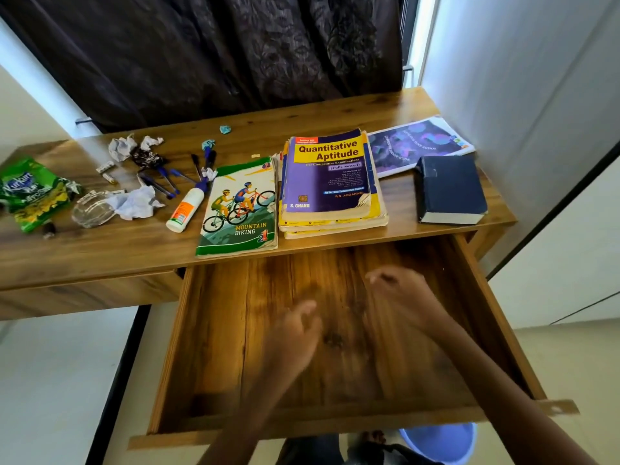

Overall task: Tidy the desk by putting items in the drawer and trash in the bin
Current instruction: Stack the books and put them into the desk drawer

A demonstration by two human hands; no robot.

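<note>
The wooden drawer (235,330) is pulled out wide under the desk (100,250), with nothing inside it. Both hands hover blurred over the drawer and hold nothing: my left hand (295,333) near the middle, my right hand (399,293) further back and right, fingers loosely curled. On the desk lie a Mountain Biking notebook (240,209), a stack of Quantitative Aptitude books (330,182), a thick dark blue book (449,189), a white bottle (186,209), several pens (164,182), crumpled paper (136,203) and a green snack packet (32,193).
A purple printed sheet (419,142) lies at the desk's back right. A clear plastic container (92,209) sits beside the crumpled paper. More paper scraps (122,147) lie at the back left. A blue bin (443,441) stands on the floor below the drawer. Dark curtain behind.
</note>
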